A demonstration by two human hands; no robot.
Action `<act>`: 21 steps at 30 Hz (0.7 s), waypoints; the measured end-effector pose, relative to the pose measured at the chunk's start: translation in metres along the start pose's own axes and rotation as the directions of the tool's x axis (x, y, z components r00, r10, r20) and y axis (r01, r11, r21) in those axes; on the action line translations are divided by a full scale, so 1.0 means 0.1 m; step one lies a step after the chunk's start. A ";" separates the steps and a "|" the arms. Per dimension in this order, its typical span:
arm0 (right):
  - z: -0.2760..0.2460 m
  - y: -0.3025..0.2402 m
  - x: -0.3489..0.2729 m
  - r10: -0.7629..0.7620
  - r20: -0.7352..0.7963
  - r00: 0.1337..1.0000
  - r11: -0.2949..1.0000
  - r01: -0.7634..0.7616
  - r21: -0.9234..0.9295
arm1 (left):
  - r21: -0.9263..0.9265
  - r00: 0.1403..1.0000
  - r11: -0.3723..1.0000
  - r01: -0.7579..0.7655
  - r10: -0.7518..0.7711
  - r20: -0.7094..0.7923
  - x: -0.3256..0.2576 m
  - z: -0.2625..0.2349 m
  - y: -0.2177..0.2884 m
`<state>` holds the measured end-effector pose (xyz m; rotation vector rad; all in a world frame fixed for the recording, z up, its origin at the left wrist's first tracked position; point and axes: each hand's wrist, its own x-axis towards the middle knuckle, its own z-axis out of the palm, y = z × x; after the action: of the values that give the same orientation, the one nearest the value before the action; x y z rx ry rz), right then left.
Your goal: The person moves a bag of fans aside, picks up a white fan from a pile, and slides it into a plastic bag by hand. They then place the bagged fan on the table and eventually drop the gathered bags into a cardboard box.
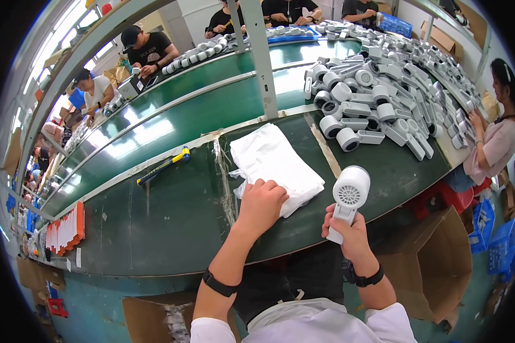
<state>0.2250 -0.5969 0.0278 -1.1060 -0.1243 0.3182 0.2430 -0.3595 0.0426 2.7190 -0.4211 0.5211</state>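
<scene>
Upright in my right hand (348,233) is a white and grey handheld fan (351,188); my fingers wrap its short handle, and its round vented head points up. My left hand (262,204) rests at the near left edge of a stack of white plastic bags (274,160), with its fingers curled on the thin film. How much film they grip is partly hidden under the hand. The stack lies on the dark green table (171,223) before me. To the right spreads a large heap of similar fans (377,103).
A yellow and black hammer-like tool (165,165) lies at left, beyond it orange-edged white boxes (66,230). A metal post (263,68) rises behind the bags. Open cardboard boxes (435,263) stand below the table edge. A person (495,126) works at right; several others sit across the green conveyor (200,106).
</scene>
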 end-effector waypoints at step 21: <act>0.44 0.22 0.21 -0.140 -0.290 0.947 0.989 0.119 -0.090 | -0.951 0.753 -0.160 0.263 -0.582 0.307 -0.25 0.05 0.35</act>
<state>0.2298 -0.5437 0.0268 -1.1981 0.0581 0.0278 0.2106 -0.3876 0.0377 1.1015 0.2463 0.1480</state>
